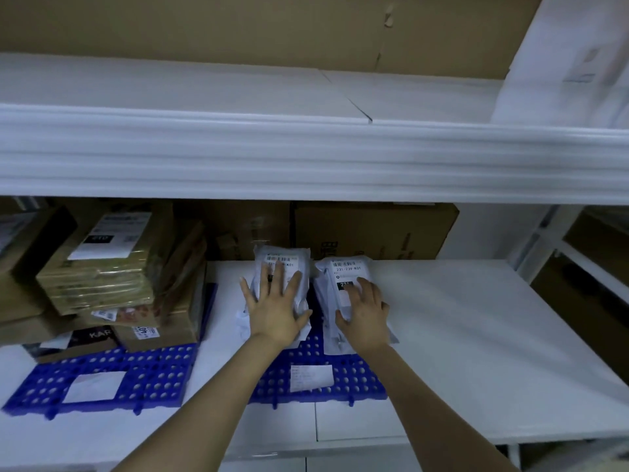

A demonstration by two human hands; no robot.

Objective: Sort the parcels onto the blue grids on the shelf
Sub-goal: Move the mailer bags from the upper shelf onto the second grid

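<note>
Both parcels are already down on the middle blue grid (pixel 360 381), lying side by side with a strip of blue showing between them. The left grip (pixel 274 311) lies flat on the left parcel (pixel 299 262) with fingers spread apart, pressing rather than clamping. The right grip (pixel 366 315) rests on the right parcel (pixel 347 267) with fingers only slightly bent, thumb along the bag's inner edge, so I'd call that one apart too.

Where this could go sideways, imo:

- These look like slick poly bags. With flat palms and no real hold, any push to square them up could send a bag skating toward the cardboard boxes at the back (pixel 374 229).
- The right parcel's near corner seems to hang past the grid's right edge onto the bare white shelf (pixel 476 318). If it's left like that, it's only half sorted.
- The left bag is crumpled along its left side and may be overhanging too. It's hard to tell.
- A paper slip (pixel 311 377) sits on the grid just in front of the bags. Dragging a bag toward you could cover it or knock it loose.
- The box stack (pixel 112 267) on the neighbouring left grid (pixel 153 369) leans a bit, so a stray elbow there isn't great.

The frame is blurry, so take the edge calls loosely.
</note>
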